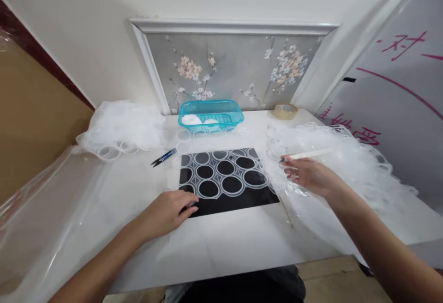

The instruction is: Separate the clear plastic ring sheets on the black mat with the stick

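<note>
I log hands apart: right hand [308,173] clamped on white pen-like tool [306,154], left hand's [169,210] grip unclear; ring sheet [218,172] laid out mid-frame; plastic-ring heap [346,173], frame right, unspread.

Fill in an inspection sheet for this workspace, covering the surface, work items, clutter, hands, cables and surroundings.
Surface: white table, largely covered by loose material.
Work items: translucent ring-patterned sheet lying over a black mat; white pen-like tool in hand.
Clutter: translucent piles at left and right; blue tray with white pieces; tape roll; blue-and-black tool beside the mat.
Hands: right hand holds the pen-like tool; left hand is at the mat's left edge, its grip unclear.
Cables: nothing seen.
Surroundings: framed floral panel behind; white board with red writing at right; brown panel at left.
</note>
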{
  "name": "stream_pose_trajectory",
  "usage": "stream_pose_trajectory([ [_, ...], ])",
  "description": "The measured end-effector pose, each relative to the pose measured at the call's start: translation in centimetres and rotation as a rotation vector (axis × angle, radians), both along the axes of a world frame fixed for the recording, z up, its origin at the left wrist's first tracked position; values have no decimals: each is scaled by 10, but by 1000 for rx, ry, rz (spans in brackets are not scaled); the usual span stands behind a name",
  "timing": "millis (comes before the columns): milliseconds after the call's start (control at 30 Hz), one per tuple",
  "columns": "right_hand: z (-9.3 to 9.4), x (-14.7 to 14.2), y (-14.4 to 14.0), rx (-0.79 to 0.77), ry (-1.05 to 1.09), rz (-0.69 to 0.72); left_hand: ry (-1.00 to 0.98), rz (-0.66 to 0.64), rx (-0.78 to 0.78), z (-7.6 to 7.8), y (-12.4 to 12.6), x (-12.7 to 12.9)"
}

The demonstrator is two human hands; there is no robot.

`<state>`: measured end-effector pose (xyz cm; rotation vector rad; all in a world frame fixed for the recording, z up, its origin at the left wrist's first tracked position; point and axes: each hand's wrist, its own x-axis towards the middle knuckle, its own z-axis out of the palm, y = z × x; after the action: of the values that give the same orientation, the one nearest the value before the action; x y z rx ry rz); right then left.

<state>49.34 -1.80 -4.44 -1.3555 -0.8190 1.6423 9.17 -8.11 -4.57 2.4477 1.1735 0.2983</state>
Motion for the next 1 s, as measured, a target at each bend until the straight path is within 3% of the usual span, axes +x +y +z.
stream_pose_trajectory([
  [100,-23,-5,-13,-41,-94,18,132,-66,-77,0,-1,1],
  [200,-31,-4,-24,56,-341,10,178,-66,-117,7,-1,-2],
  [333,-16,-19,-33,348,-746,-29,186,-12,-166,23,0,-11],
  [467,-4,-87,-38,643,-688,210,235,94,-187,27,-9,-20],
  [600,-15,-176,-39,823,-526,506,201,191,-21,5,-36,-24],
  [700,-34,-221,-38,826,-454,589,129,245,227,-20,-60,-23],
  [833,-54,-240,-37,820,-381,542,54,226,403,-43,-81,-19],
  [1000,-59,-237,-40,782,-369,530,54,205,468,-54,-86,-13],
])
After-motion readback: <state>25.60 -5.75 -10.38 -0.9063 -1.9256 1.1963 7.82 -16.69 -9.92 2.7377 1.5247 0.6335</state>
